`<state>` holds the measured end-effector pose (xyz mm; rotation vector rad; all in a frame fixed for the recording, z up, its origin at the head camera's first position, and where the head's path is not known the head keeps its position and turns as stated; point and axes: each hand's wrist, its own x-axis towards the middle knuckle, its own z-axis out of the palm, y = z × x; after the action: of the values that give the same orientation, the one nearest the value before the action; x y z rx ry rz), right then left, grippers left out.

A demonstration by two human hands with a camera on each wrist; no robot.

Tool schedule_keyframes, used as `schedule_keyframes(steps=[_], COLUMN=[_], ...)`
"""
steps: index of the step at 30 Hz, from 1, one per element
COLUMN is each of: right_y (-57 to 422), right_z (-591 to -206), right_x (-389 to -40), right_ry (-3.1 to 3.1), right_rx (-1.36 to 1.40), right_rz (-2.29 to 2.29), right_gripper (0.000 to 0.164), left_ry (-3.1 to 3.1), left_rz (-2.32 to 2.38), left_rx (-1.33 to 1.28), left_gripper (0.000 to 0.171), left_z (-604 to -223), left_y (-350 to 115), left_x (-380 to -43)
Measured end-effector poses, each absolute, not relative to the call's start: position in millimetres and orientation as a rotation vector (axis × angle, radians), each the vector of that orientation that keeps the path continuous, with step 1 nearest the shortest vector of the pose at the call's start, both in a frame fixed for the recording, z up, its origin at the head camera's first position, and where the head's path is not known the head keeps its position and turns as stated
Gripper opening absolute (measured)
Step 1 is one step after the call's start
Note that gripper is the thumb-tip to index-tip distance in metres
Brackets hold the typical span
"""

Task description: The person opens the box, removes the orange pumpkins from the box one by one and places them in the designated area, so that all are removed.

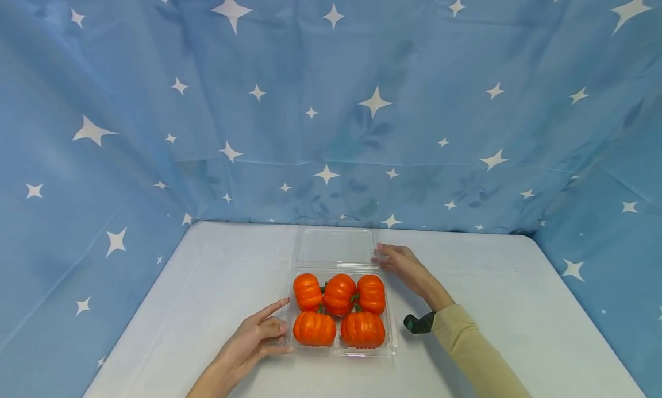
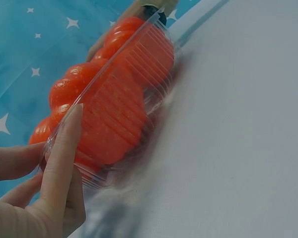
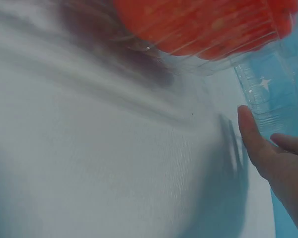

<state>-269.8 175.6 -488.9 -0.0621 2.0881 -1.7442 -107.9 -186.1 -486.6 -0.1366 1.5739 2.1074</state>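
A clear plastic clamshell box [image 1: 341, 352] sits on the table with its lid [image 1: 336, 246] folded back behind it. Inside it are several orange toy pumpkins [image 1: 362, 329] with green stems, in two rows. At the box's left side, my left hand [image 1: 253, 336] touches the wall with spread fingers; in the left wrist view its thumb [image 2: 64, 153] lies along the front near the rim. My right hand [image 1: 405, 266] holds the lid's right edge between thumb and fingers. The right wrist view shows this thumb [image 3: 258, 148] beside the see-through lid [image 3: 270, 94].
The white table [image 1: 517, 306] extends on both sides of the box. A blue curtain [image 1: 331, 134] with white stars hangs behind and at the sides. A dark device [image 1: 419, 323] is at the right wrist, by the sleeve [image 1: 465, 340].
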Motion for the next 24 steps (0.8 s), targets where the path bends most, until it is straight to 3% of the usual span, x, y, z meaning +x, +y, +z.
schedule_keyframes(steps=[9,24], right_y=[181.5,183.8], right_z=[-474.1,-451.3], right_x=[-248.2,-213.4], right_ry=[2.365,2.738], right_rx=[-0.061,-0.492], right_rz=[-1.416,-1.043], right_gripper=[0.073,0.060], left_ry=[1.536,1.686], left_rz=[2.100,1.993], left_rx=[-0.081,-0.061], left_gripper=[0.075,0.072], left_z=[-490.3,-488.7], left_y=[-189.6,-194.0], left_x=[-109.0,-127.5])
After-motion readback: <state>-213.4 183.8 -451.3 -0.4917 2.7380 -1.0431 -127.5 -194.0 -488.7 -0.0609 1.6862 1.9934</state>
